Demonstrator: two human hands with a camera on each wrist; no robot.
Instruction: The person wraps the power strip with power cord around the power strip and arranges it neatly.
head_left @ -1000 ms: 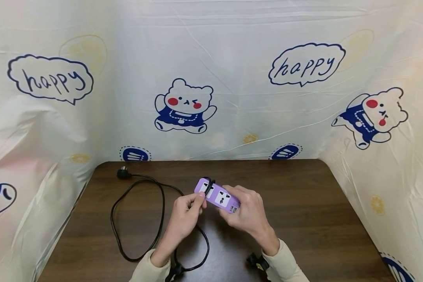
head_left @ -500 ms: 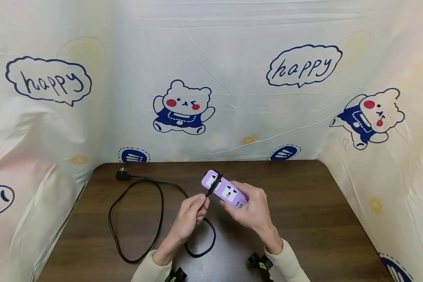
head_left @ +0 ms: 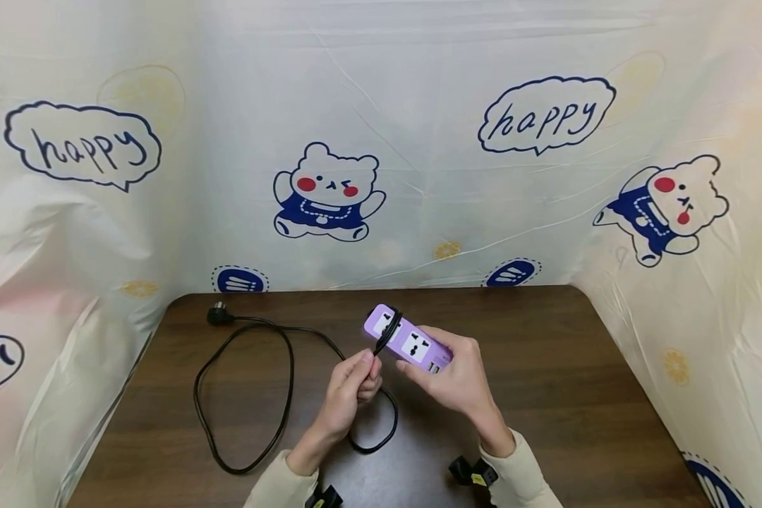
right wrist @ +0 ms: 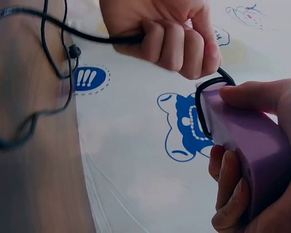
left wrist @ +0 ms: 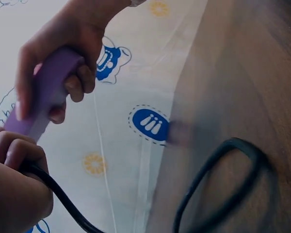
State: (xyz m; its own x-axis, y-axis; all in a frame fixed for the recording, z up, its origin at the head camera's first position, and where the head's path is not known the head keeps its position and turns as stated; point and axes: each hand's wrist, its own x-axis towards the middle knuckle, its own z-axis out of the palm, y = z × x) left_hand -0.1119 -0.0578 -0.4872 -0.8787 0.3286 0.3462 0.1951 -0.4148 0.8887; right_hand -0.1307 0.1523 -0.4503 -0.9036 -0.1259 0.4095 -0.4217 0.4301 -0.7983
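A purple power strip (head_left: pixel 411 343) with white socket faces is raised over the table, tilted. My right hand (head_left: pixel 460 370) grips its lower right end; in the right wrist view the thumb lies along one side of the power strip (right wrist: pixel 252 141) and the fingers curl round the other. The strip's black cord (head_left: pixel 390 330) wraps across its far end. Close below that wrap, my left hand (head_left: pixel 352 388) holds the cord with curled fingers. Out of the left fist (right wrist: pixel 169 43) the cord (right wrist: pixel 87 36) runs on toward the table.
On the brown table (head_left: pixel 546 395) the rest of the cord lies in a large loop (head_left: pixel 197 395) at left, ending in a black plug (head_left: pixel 219 314) near the back edge. A small loop hangs beneath my left hand. A printed curtain (head_left: pixel 419 141) encloses the back and sides.
The power strip has moved slightly right and up with my right hand. My left hand has drawn off the strip's face onto the cord, and the small loop has shifted right.
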